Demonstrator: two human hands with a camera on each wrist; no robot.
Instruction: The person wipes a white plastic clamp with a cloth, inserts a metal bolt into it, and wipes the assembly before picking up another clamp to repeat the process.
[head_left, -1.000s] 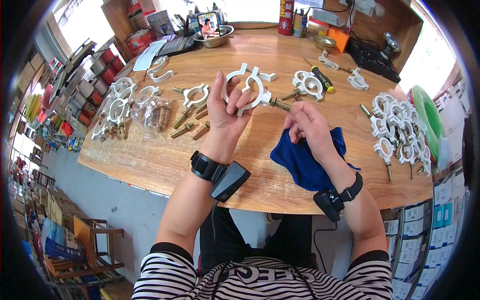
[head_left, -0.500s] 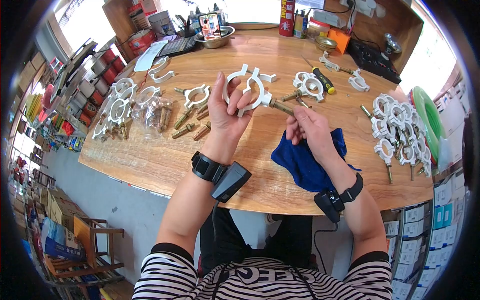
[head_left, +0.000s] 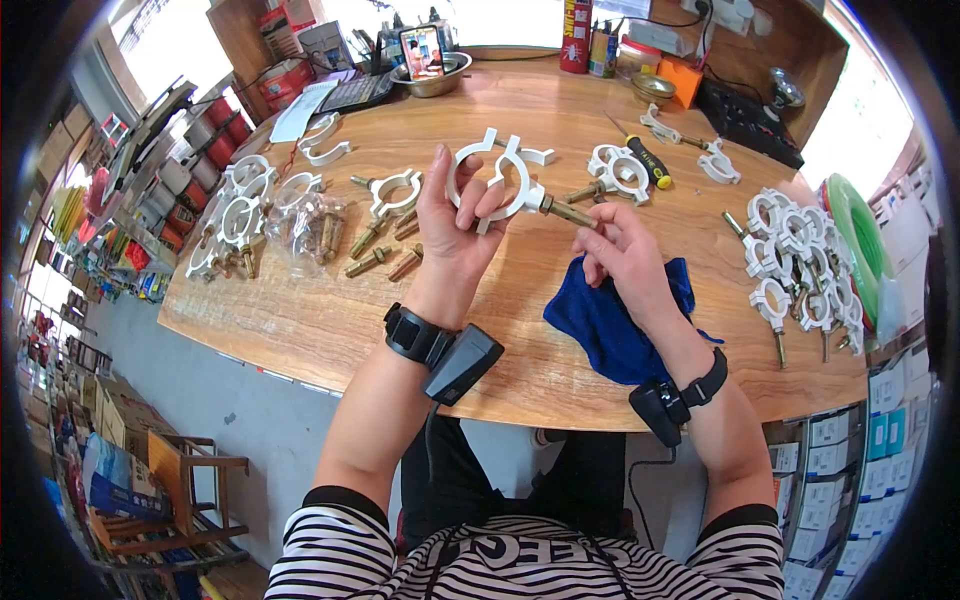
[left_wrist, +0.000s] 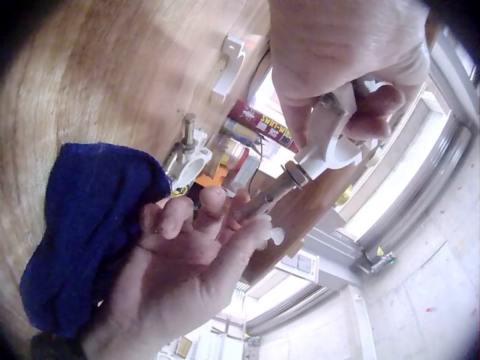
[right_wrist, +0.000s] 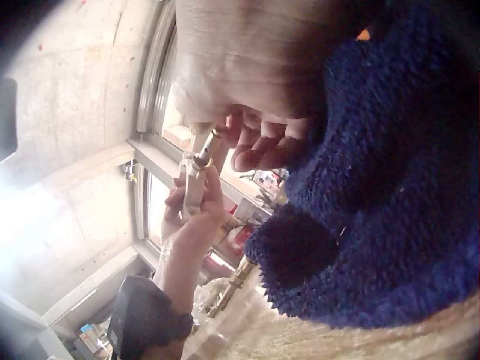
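A white pipe clamp (head_left: 534, 198), its ring spread at the top, is held up over the table by my left hand (head_left: 452, 228), fingers curled through it. From its base a brass-coloured expansion bolt (head_left: 566, 211) sticks out to the right. My right hand (head_left: 632, 262) pinches the bolt's free end between thumb and fingers. The left wrist view shows the bolt's shaft (left_wrist: 270, 196) running from the clamp's nut to those fingertips. Under the right hand lies a dark blue cloth (head_left: 600, 335), which fills much of the right wrist view.
Clamps with bolts (head_left: 800, 240) are heaped at the right beside a green coil (head_left: 855, 235). More clamps (head_left: 240, 215), loose bolts (head_left: 368, 262) and a plastic bag (head_left: 300, 240) lie left. Behind are a screwdriver (head_left: 648, 160) and a phone (head_left: 422, 52) in a metal bowl (head_left: 440, 84).
The right hand's thumb and fingers have shifted along and around the bolt's end, and more of the shaft now shows. The left hand and clamp have barely moved.
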